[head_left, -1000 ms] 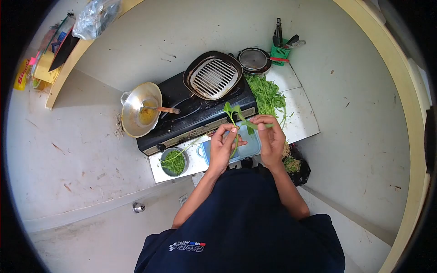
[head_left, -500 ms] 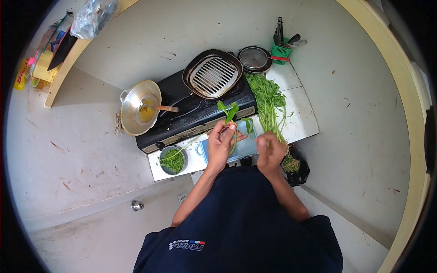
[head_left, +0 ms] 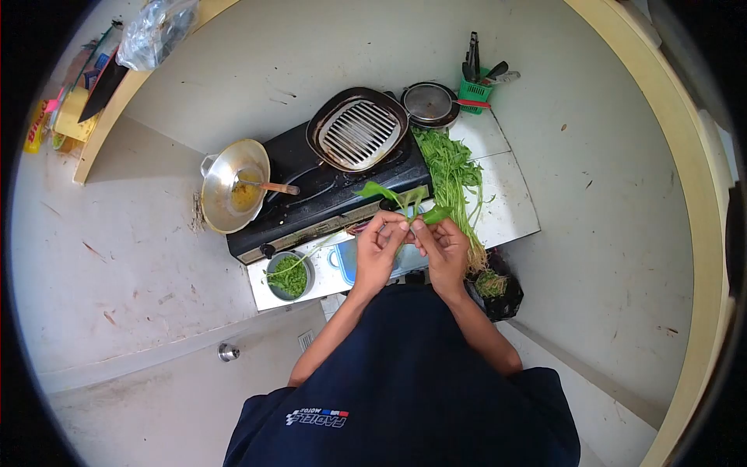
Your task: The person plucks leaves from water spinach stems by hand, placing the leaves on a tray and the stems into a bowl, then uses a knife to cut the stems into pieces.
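Note:
My left hand [head_left: 377,253] pinches a sprig of leafy greens [head_left: 377,191] between thumb and fingertips. Against it, my right hand [head_left: 445,255] grips the same sprig, with the thumbs almost touching. Leaves stick out above both hands, and one bends to the right over the right hand. A clear plastic container with a blue rim [head_left: 348,265] lies beneath, mostly hidden by the hands. Right of them, a big bunch of long-stemmed greens [head_left: 450,167] rests on the white counter, roots towards me. On the left stands a grey bowl [head_left: 309,280] of small green pieces.
A black stove [head_left: 299,148] carries a grill pan [head_left: 359,128] and a wok [head_left: 218,204] with a wooden-handled ladle [head_left: 272,187]. Behind the greens are a strainer [head_left: 429,101] and a green utensil basket [head_left: 476,93]. A black bag [head_left: 506,300] with root trimmings hangs off the counter's front right.
My right hand has come left and up to meet my left hand and has taken hold of the sprig. Its leaves are now spread to both sides.

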### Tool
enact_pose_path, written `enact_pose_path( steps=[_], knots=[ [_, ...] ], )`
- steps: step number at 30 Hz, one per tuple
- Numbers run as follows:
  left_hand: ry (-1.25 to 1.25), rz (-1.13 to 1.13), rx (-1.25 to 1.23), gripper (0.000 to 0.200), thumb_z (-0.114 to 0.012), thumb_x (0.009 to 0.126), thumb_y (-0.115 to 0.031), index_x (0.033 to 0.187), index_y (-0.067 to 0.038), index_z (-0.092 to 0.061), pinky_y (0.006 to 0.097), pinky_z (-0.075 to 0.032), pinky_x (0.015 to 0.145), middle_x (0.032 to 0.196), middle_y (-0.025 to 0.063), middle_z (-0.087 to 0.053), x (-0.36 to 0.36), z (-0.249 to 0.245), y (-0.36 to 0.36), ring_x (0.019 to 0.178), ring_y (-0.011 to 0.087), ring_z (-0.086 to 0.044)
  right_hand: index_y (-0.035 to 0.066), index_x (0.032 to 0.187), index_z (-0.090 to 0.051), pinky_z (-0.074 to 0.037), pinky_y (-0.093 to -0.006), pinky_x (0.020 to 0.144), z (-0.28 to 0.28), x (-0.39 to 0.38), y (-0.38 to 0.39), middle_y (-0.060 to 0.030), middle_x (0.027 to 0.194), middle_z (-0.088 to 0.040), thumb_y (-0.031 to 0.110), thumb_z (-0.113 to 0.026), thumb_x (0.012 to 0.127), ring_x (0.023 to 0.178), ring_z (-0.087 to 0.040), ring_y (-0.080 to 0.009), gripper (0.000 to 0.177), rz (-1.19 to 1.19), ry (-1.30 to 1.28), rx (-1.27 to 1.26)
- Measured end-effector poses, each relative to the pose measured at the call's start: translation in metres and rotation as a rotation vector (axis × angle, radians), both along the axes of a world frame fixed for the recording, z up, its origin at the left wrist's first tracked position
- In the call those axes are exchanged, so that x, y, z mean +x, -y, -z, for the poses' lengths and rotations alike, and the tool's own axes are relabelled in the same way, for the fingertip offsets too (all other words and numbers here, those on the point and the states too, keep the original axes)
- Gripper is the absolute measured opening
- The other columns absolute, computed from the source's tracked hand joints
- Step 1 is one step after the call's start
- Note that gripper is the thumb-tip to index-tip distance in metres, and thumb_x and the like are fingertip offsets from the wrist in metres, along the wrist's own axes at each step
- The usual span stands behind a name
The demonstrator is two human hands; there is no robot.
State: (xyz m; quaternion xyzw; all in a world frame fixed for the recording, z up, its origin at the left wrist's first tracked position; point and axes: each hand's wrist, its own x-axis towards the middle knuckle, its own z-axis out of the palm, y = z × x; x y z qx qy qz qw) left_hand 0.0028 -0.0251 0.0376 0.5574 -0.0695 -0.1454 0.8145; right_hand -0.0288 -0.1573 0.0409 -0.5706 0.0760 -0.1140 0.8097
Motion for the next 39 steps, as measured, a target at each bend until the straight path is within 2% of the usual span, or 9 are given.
enact_pose_path(
  steps=[11,15,18,22,25,31,35,36,39],
  knots=[
    [-0.42,-0.064,-0.49,0.014,-0.06,0.105,-0.015,0.111,-0.002,-0.062,0.0331,-0.057,0.088,0.104,0.0054,-0.064,0.015,0.014,-0.002,0.09,0.0145,-0.064,-0.001,0.096,-0.074,-0.041,-0.0244,0.054,0.015,-0.001,0.009,0.0025,0.062,-0.057,0.014,-0.076,0.094,0.058,-0.054,-0.004,0.015,-0.069,-0.004,-0.365],
    [-0.429,-0.215,-0.424,0.013,-0.06,0.105,-0.015,0.112,-0.005,-0.065,0.0364,-0.058,0.089,0.1,0.0022,-0.065,0.024,0.023,-0.008,0.09,0.0132,-0.064,0.0,0.093,-0.074,-0.041,-0.0245,0.055,0.032,0.002,0.021,0.0024,0.062,-0.057,0.017,-0.077,0.094,0.058,-0.053,-0.004,0.017,-0.062,-0.056,-0.327],
    [-0.399,-0.263,-0.395,0.014,-0.06,0.105,-0.015,0.114,-0.005,-0.065,0.0338,-0.058,0.086,0.097,0.0024,-0.065,0.028,0.021,-0.02,0.089,0.0119,-0.063,0.0,0.092,-0.073,-0.043,-0.025,0.057,0.065,0.01,0.042,-0.0015,0.064,-0.059,0.02,-0.077,0.094,0.059,-0.056,-0.009,0.02,-0.062,-0.093,-0.365],
    [-0.385,-0.331,-0.373,0.016,-0.06,0.105,-0.015,0.114,-0.003,-0.064,0.0306,-0.057,0.08,0.097,0.003,-0.065,0.027,0.023,-0.038,0.087,0.0114,-0.063,-0.001,0.091,-0.072,-0.049,-0.0382,0.063,0.138,0.014,0.07,-0.0136,0.071,-0.064,0.021,-0.077,0.091,0.064,-0.06,-0.03,0.022,-0.144,0.05,-0.93],
    [-0.359,-0.368,-0.359,0.014,-0.06,0.104,-0.014,0.115,-0.004,-0.064,0.0302,-0.056,0.08,0.102,0.0031,-0.065,0.022,0.025,-0.05,0.088,0.0109,-0.063,-0.005,0.094,-0.071,-0.048,-0.0332,0.062,0.205,0.001,0.085,-0.0078,0.07,-0.064,0.015,-0.075,0.092,0.063,-0.059,-0.0155,0.021,-0.409,-0.298,-0.902],
    [-0.38,-0.467,-0.301,0.014,-0.06,0.105,-0.015,0.114,-0.007,-0.065,0.0294,-0.053,0.081,0.104,0.0003,-0.065,0.01,0.028,-0.063,0.092,0.0109,-0.061,-0.005,0.112,-0.071,-0.049,-0.0333,0.061,0.221,0.02,0.074,-0.0098,0.069,-0.065,0.017,-0.075,0.091,0.062,-0.06,-0.0135,0.031,-0.455,-0.275,-0.999],
    [-0.408,-0.477,-0.285,0.015,-0.06,0.104,-0.016,0.115,-0.007,-0.066,0.0304,-0.053,0.082,0.106,0.0003,-0.065,0.002,0.028,-0.064,0.092,0.0111,-0.061,-0.003,0.115,-0.07,-0.052,-0.0353,0.064,0.211,0.056,0.053,-0.0145,0.073,-0.068,0.015,-0.073,0.091,0.064,-0.067,-0.0208,0.031,-0.339,-0.232,-1.027],
    [-0.412,-0.471,-0.278,0.015,-0.06,0.104,-0.016,0.115,-0.007,-0.066,0.0305,-0.053,0.082,0.106,0.0002,-0.066,0.001,0.029,-0.064,0.092,0.0111,-0.06,-0.002,0.111,-0.07,-0.054,-0.0444,0.069,0.215,0.064,0.047,-0.0226,0.082,-0.07,0.015,-0.07,0.09,0.075,-0.07,-0.0382,0.027,-0.277,-0.241,-0.953],
    [-0.401,-0.436,-0.27,0.015,-0.06,0.105,-0.017,0.115,-0.007,-0.066,0.0305,-0.052,0.082,0.106,0.0001,-0.066,-0.003,0.031,-0.069,0.092,0.0113,-0.06,-0.002,0.111,-0.07,-0.055,-0.0475,0.073,0.234,0.077,0.04,-0.0222,0.087,-0.072,0.014,-0.069,0.09,0.08,-0.07,-0.0395,0.027,-0.251,-0.213,-1.091]
  ],
)
